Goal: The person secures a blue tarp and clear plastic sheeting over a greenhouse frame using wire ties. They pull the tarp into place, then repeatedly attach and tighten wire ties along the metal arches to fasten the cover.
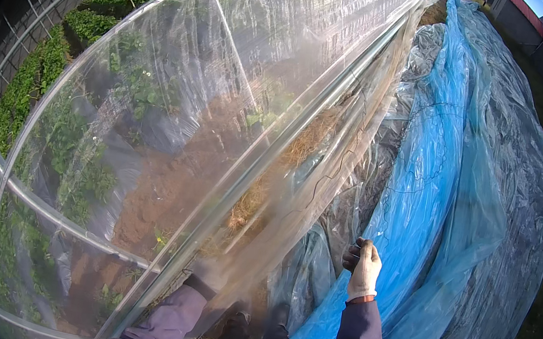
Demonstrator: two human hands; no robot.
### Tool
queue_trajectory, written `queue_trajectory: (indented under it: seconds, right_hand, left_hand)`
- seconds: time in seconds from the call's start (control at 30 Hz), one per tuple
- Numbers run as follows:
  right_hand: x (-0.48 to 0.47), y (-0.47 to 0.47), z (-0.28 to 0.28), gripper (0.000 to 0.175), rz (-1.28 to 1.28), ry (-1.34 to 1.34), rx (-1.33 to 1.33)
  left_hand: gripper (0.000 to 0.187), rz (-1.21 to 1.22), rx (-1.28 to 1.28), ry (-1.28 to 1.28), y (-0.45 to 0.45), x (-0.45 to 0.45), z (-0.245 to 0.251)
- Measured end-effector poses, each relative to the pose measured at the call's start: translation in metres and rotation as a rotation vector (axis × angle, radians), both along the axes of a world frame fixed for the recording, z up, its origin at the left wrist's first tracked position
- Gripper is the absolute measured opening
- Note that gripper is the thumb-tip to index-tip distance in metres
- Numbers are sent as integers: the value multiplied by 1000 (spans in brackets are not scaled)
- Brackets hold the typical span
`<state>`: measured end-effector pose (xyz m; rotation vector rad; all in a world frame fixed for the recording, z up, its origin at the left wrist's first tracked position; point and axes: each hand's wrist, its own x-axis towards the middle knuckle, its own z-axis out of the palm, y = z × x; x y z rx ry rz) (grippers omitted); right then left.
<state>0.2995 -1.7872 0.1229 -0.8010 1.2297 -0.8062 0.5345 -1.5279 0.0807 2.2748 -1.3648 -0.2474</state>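
My right hand (363,270), in a pale knit glove with dark fingertips, is closed in front of the blue plastic film. A thin zigzag spring wire (386,215) runs up from its fingers and loops over the blue film (421,192). On the left, my left hand (213,275) is behind the clear greenhouse film (264,252), blurred, so its fingers cannot be made out. It is low, near the metal channel rail (243,183) along the tunnel's side. Another length of wavy wire (319,187) lies along the loose clear film.
Curved metal hoops (78,231) carry the clear cover over soil (157,194) and leafy plants (65,139). Dry straw (251,198) lies beside the rail. Crumpled clear sheeting (502,246) spreads to the right. A red-roofed building (523,20) stands far off.
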Motion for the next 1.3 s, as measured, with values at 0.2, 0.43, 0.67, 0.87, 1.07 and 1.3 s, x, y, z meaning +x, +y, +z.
queue_trajectory:
  seconds: [0.2, 0.43, 0.67, 0.87, 1.07, 1.3]
  right_hand:
    - [-103, 142, -43, 34, 78, 331, 481]
    - [-173, 267, -59, 39, 407, 620, 444]
    - [-184, 281, -70, 42, 373, 586, 285]
    - [-166, 250, -21, 45, 224, 437, 544]
    - [-159, 231, -24, 46, 280, 444, 536]
    - [-160, 227, -44, 43, 281, 569, 512]
  left_hand:
    - [26, 51, 156, -3, -92, 42, -31]
    - [27, 14, 211, -18, -141, 45, -35]
    - [19, 8, 37, 10, -167, 44, -34]
    - [21, 66, -43, 136, -131, 15, -12]
    - [21, 60, -162, 118, -86, -6, 18]
    - [25, 136, -65, 252, -188, 41, -30]
